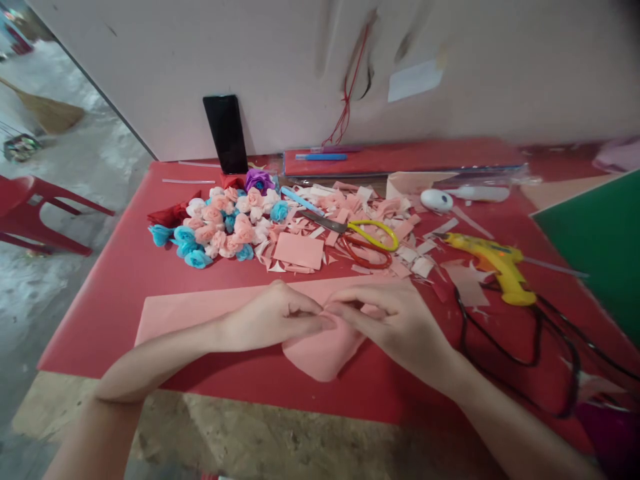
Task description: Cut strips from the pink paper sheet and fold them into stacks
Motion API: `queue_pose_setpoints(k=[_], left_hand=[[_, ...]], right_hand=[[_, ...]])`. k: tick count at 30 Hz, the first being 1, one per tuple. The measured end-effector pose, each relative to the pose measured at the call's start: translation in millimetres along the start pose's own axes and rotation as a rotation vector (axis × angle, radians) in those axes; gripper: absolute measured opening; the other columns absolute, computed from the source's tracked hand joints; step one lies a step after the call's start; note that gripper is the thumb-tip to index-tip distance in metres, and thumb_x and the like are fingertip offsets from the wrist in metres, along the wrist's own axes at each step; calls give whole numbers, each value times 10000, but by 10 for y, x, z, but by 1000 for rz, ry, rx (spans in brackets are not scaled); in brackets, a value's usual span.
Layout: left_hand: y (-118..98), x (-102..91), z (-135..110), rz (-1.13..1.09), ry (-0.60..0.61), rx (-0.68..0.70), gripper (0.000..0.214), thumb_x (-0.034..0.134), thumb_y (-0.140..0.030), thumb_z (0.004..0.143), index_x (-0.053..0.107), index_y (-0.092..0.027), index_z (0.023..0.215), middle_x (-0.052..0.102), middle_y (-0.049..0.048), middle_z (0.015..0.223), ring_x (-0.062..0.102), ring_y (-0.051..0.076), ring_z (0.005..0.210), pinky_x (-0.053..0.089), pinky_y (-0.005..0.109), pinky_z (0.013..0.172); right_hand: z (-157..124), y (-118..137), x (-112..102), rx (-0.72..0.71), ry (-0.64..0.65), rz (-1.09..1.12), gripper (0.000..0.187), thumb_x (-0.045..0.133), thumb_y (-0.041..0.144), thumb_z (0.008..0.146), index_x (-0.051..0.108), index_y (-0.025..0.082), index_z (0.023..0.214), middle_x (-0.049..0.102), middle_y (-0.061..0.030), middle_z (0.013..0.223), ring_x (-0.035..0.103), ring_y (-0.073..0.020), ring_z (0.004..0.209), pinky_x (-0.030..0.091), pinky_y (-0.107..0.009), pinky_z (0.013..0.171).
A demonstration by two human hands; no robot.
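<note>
1. Head view: a rectangular red-topped table [100, 320] stood against a pale, upright panel [250, 40].
2. One long strip of salmon-pink paper [185, 310] lay flat across the table's near part, running beneath the left forearm.
3. Loose pink and white paper scraps [300, 251] were heaped beyond the hands.
4. Small pink, white and blue paper roses [243, 230] sat clustered left of that heap.
5. The left hand [273, 319] and right hand [395, 320] faced each other, each with thumb and fingers narrowed in a pinch on a rounded piece of salmon-pink paper [320, 357].
6. That piece lay between them; I could not tell whether it joined the strip.
7. A yellow, pistol-shaped glue gun [500, 262] rested to the right.
8. Metal scissors with yellow and orange-red loops [342, 227] lay on the scraps.
</note>
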State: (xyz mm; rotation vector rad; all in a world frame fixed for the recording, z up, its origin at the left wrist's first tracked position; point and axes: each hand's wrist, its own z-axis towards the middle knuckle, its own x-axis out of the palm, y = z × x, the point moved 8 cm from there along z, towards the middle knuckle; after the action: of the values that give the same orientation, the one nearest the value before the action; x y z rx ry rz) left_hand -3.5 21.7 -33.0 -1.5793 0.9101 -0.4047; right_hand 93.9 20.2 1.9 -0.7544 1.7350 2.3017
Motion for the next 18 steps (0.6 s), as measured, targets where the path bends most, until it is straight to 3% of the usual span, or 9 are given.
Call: queue_pose_setpoints(k=[5, 8, 12, 14, 18], left_hand=[[0, -38, -15, 44, 55, -44, 365, 550, -290, 820, 452, -124, 510, 254, -71, 494, 204, 35, 475, 189, 167, 407], [3, -94, -21, 12, 37, -94, 304, 586, -293, 797, 543, -121, 551, 340, -71, 481, 273, 29, 448, 226, 156, 404], [36, -152, -69, -101, 19, -174, 161, 611, -268, 780, 681, -138, 716, 667, -3, 649, 595, 86, 562, 451, 163, 561], [34, -188, -100, -80, 43, -157, 190, 599, -291, 795, 697, -144, 724, 711, 23, 688, 658, 115, 629, 488, 177, 620], [-2, -310, -104, 157, 97, -85, 130, 637, -247, 761, 708, -153, 706, 719, 19, 668, 664, 120, 628, 454, 146, 544]], right_hand=[[-55, 95, -110, -194, -162, -187, 168, 565, 137, 790, 657, 235, 690, 711, 56, 682, 640, -97, 537, 490, -156, 484], [-54, 133, -260, -260, -258, -265, 152, 597, 132, 781, 654, 243, 693, 703, 66, 655, 633, -96, 516, 492, -168, 491], [-47, 152, -447, -278, -359, -332, 161, 610, 146, 786, 657, 265, 689, 683, 78, 602, 625, -98, 499, 479, -188, 478], [-60, 160, -500, -287, -389, -344, 156, 612, 163, 791, 657, 273, 689, 680, 81, 595, 627, -103, 499, 470, -197, 457], [-91, 146, -569, -266, -439, -322, 139, 621, 179, 788, 654, 280, 699, 697, 74, 640, 647, -123, 536, 486, -214, 452]])
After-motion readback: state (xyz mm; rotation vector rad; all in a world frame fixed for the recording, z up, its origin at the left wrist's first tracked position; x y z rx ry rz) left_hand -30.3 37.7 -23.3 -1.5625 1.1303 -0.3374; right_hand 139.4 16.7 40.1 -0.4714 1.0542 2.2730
